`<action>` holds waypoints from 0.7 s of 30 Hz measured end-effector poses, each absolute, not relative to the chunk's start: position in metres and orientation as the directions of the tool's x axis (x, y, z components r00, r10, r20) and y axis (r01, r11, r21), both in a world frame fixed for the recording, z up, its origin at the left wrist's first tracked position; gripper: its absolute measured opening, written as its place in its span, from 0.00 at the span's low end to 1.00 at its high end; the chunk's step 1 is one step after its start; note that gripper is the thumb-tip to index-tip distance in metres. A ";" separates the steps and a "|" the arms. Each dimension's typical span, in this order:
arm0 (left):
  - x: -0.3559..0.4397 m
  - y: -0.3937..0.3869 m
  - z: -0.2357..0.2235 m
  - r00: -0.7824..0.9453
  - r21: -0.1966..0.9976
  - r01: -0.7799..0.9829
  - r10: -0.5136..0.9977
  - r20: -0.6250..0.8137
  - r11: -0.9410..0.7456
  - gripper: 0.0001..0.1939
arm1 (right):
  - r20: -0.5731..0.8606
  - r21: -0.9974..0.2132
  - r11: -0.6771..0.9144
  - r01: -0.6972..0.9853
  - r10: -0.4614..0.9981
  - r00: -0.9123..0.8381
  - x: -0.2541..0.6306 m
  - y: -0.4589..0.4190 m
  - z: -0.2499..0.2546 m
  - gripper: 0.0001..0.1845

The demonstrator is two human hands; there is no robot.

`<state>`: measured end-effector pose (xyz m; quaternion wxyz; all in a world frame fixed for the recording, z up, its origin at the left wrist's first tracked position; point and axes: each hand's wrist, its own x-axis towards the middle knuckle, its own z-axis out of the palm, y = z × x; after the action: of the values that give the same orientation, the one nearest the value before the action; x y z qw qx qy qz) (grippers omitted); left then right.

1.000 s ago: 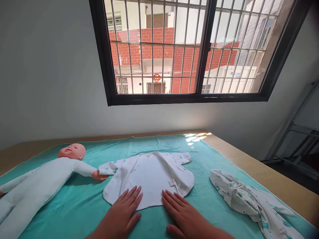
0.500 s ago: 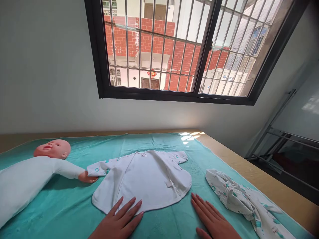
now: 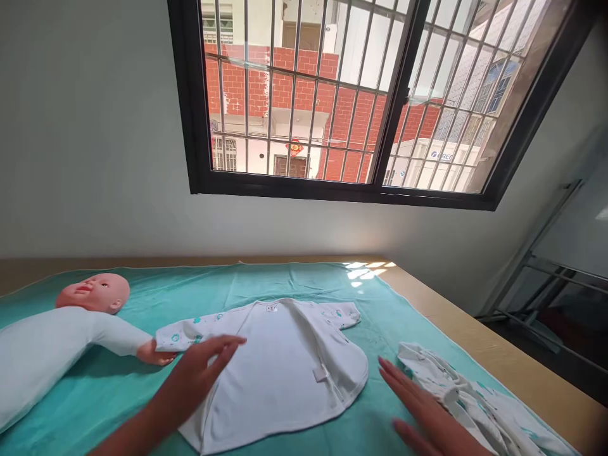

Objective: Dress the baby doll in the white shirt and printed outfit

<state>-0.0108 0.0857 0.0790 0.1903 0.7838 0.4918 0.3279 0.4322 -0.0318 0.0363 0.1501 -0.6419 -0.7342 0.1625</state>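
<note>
White shirt [image 3: 280,386] lying spread toward six o'clock on green cloth [image 3: 327,285], neck label [image 3: 272,309] showing print too small for reading. Left hand [image 3: 194,373] hovering over shirt's nine o'clock side, right hand [image 3: 430,415] hanging near patterned garment [image 3: 479,392] at four o'clock; both hands' fingers extending, holding nothing. White panel [image 3: 439,166] outside, one o'clock, bearing "GREE".
</note>
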 end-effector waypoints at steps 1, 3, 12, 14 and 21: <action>-0.007 0.113 0.085 0.268 0.610 0.676 0.909 0.319 -0.414 0.25 | 0.023 -0.458 0.111 0.882 0.993 -0.113 0.418 -0.001 0.055 0.34; 0.002 0.173 0.088 0.239 0.530 0.775 0.936 0.260 -0.345 0.28 | 0.034 -0.467 0.154 0.871 0.987 -0.156 0.396 0.074 0.083 0.35; 0.038 0.352 0.019 0.343 0.223 0.913 0.939 0.030 -0.340 0.30 | 0.036 -0.212 0.262 0.942 0.965 -0.260 0.380 0.336 0.039 0.37; 0.036 0.360 0.012 0.328 0.186 0.926 0.944 0.030 -0.327 0.31 | 0.024 -0.206 0.268 0.941 0.963 -0.269 0.387 0.350 0.029 0.40; 0.031 0.371 0.013 0.274 0.130 0.953 0.962 0.005 -0.272 0.33 | 0.021 -0.186 0.260 0.948 0.965 -0.261 0.413 0.368 0.022 0.43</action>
<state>0.0309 0.3712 0.0129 0.0505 0.7964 0.6012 0.0414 0.4131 0.3682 0.0217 0.0649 -0.6044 -0.7911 0.0677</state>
